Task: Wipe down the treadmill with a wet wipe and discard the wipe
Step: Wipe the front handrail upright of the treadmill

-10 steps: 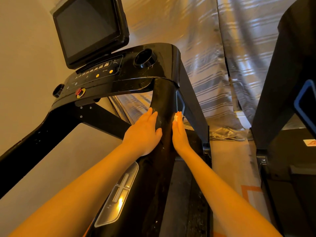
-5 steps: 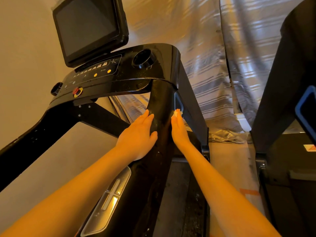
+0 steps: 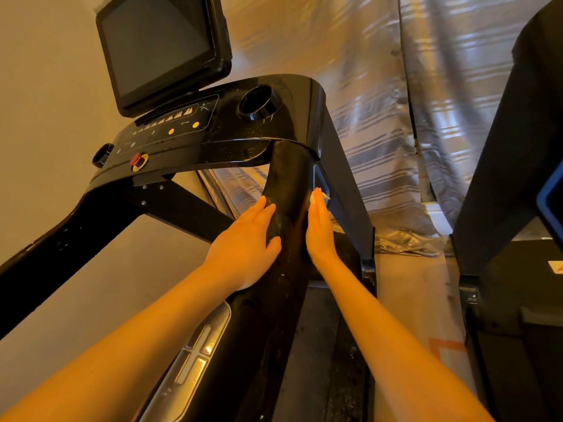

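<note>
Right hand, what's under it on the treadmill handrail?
A white wet wipe peeks out past the fingertips of the right hand, pressed against the black handrail. Most of the wipe is hidden under the palm.

No readable text. Console panel (image 3: pixel 170 123) carries white pictogram row, profile-shaped icons plus stick-figure icon at right end; small print beside two orange buttons (image 3: pixel 195 124) too blurred to read. Red knob (image 3: pixel 137 159) on yellow ring, unlabelled. Screen (image 3: pixel 155 47) dark, nothing displayed. Silver handrail pad (image 3: pixel 195 357) shows raised plus-shaped bars, no characters. White sticker (image 3: pixel 556 266) on neighbouring machine at right edge shows orange-red mark, cut off by frame, illegible.
</note>
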`<state>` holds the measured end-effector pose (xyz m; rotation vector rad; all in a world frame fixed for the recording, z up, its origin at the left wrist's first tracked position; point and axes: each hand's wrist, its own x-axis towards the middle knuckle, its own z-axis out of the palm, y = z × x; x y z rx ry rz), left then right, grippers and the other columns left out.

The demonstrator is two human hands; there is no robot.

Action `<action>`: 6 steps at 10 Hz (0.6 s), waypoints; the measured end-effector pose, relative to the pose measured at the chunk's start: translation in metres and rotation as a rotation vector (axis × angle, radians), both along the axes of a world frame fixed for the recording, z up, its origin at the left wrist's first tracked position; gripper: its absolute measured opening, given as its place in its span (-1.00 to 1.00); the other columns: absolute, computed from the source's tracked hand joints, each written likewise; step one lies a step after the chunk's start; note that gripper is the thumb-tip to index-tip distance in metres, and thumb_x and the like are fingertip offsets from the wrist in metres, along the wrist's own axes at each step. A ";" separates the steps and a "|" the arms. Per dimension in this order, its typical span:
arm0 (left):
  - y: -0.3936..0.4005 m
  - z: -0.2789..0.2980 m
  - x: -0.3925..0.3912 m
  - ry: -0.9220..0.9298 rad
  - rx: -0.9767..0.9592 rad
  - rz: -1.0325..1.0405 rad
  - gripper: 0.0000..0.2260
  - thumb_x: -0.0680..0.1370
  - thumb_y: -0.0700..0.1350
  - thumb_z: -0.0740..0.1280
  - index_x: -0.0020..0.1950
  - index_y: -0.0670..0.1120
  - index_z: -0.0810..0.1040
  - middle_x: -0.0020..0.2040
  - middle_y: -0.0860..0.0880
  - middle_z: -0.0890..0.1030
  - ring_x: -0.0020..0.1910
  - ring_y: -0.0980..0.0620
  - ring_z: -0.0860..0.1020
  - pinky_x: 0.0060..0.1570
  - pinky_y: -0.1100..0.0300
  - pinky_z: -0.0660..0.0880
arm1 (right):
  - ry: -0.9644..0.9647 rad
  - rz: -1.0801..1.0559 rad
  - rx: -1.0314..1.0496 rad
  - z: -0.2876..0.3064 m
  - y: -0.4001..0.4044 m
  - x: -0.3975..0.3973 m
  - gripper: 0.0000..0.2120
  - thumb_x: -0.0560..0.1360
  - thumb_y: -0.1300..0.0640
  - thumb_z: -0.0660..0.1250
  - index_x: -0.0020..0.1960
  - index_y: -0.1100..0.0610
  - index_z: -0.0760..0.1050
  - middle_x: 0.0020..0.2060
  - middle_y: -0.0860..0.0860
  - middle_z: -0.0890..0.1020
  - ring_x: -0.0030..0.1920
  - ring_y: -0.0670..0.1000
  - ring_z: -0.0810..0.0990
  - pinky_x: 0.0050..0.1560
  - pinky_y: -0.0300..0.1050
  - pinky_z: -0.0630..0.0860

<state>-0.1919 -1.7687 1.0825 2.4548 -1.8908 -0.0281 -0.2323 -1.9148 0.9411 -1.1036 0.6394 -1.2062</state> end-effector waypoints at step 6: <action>0.000 0.001 -0.003 0.000 0.005 0.013 -0.44 0.66 0.06 0.16 0.61 0.07 0.00 0.61 0.10 -0.07 0.56 0.02 0.10 0.47 0.04 0.25 | 0.057 0.035 -0.021 -0.047 0.041 -0.003 -0.48 0.70 0.05 0.01 0.60 0.06 -0.09 0.60 0.00 0.04 0.57 -0.02 0.02 0.57 0.00 0.00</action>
